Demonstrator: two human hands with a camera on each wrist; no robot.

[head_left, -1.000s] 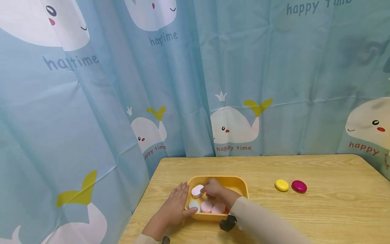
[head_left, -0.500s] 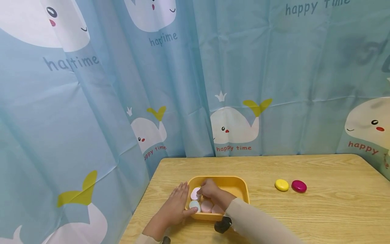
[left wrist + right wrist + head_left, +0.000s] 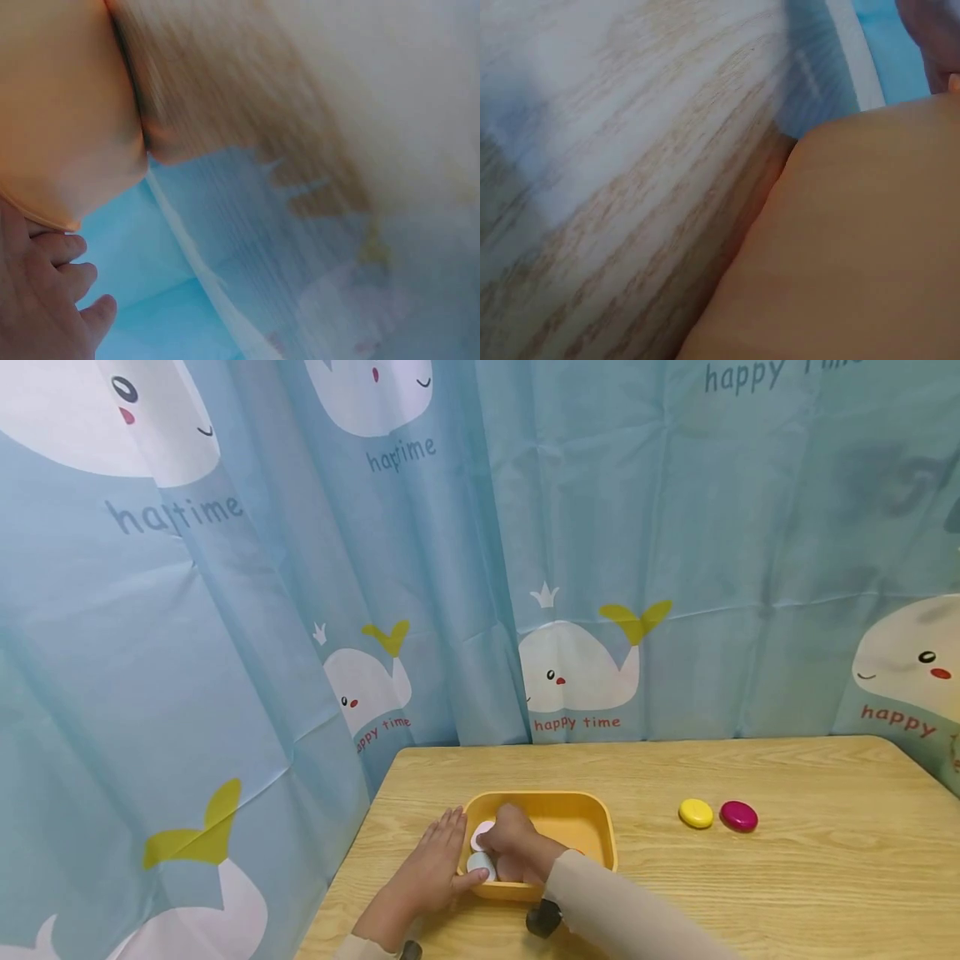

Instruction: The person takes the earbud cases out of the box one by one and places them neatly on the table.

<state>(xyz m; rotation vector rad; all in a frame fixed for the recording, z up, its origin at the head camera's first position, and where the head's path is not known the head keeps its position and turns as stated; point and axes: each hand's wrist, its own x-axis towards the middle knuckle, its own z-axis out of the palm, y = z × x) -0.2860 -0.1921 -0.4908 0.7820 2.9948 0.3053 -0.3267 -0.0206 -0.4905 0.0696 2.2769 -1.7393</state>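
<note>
While your left hand [image 3: 435,867] rests straight-fingered against the yellow tray [image 3: 577,822] at lower centre, your curled right hand [image 3: 516,833] pinches the pale piece [image 3: 482,833] inside (partly hidden); a loose pinch could drop it onto the bluish piece [image 3: 481,862].

Light-blue fabric curtain [image 3: 442,568] printed with white whales [image 3: 596,670]; bears red "happy time" under the middle whale, red "appy time", first letter unclear, under its left neighbour, red "happy" at right; grey "haptime", fold-broken, twice upper left; grey "happy" upper right, next word cropped.
</note>
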